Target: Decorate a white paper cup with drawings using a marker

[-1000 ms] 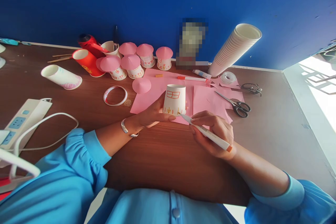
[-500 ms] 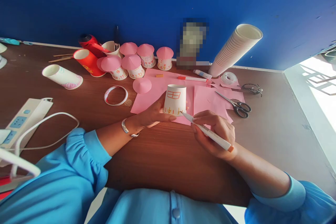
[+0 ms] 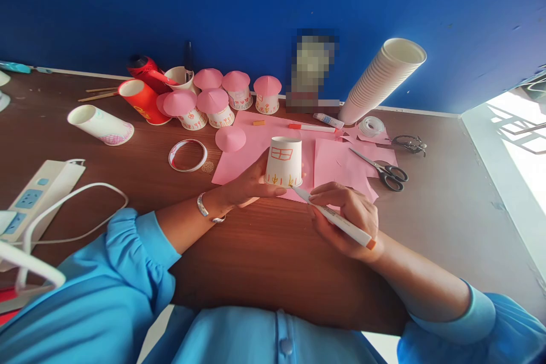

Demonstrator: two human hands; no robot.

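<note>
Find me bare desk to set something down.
Bare desk lies between your blue shirt and the held cup, and right of the scissors. It's crowded along the blue wall, from the red cup to the white cup stack.

We recorded a bright blue shirt (image 3: 230, 336) with puffed sleeves (image 3: 125, 244) gathered into smooth, plain cuffs (image 3: 161, 240), a front placket (image 3: 280, 324) bearing a round button (image 3: 286, 347), and a silvery bracelet (image 3: 202, 205) on the left wrist (image 3: 213, 200).
</note>
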